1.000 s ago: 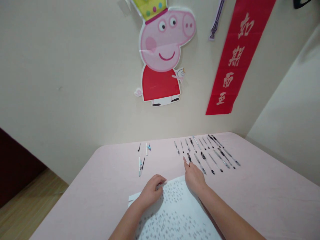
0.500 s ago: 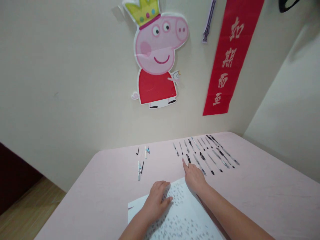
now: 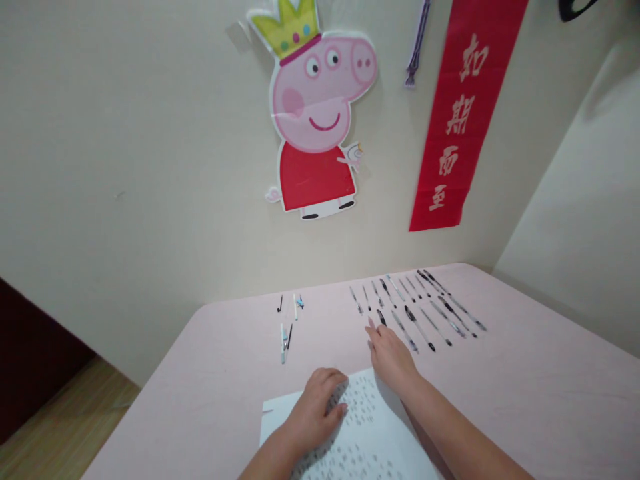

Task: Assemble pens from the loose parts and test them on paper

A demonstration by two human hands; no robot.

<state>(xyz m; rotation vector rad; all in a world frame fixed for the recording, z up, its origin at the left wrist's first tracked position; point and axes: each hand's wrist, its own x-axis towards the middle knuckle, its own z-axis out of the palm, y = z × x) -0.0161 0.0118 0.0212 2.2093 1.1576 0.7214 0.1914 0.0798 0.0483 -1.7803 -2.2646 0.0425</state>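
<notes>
My left hand [image 3: 316,408] lies flat with its fingers spread on a white sheet of paper [image 3: 365,433] covered in small dark marks. My right hand [image 3: 390,357] rests just past the sheet's far edge, fingers stretched out, its fingertips reaching a black pen [image 3: 382,318] at the near left of a row of several pens [image 3: 425,307]. Neither hand holds anything.
A pink table [image 3: 525,387] stands against a cream wall. A few pens and pen parts [image 3: 286,327] lie apart at the left. On the wall hang a cartoon pig cutout [image 3: 317,113] and a red banner [image 3: 460,113]. Wooden floor [image 3: 60,433] shows at lower left.
My left hand has gone from curled at the sheet's far edge to flat on the paper. The right hand has stayed by the pens. The view shifted slightly.
</notes>
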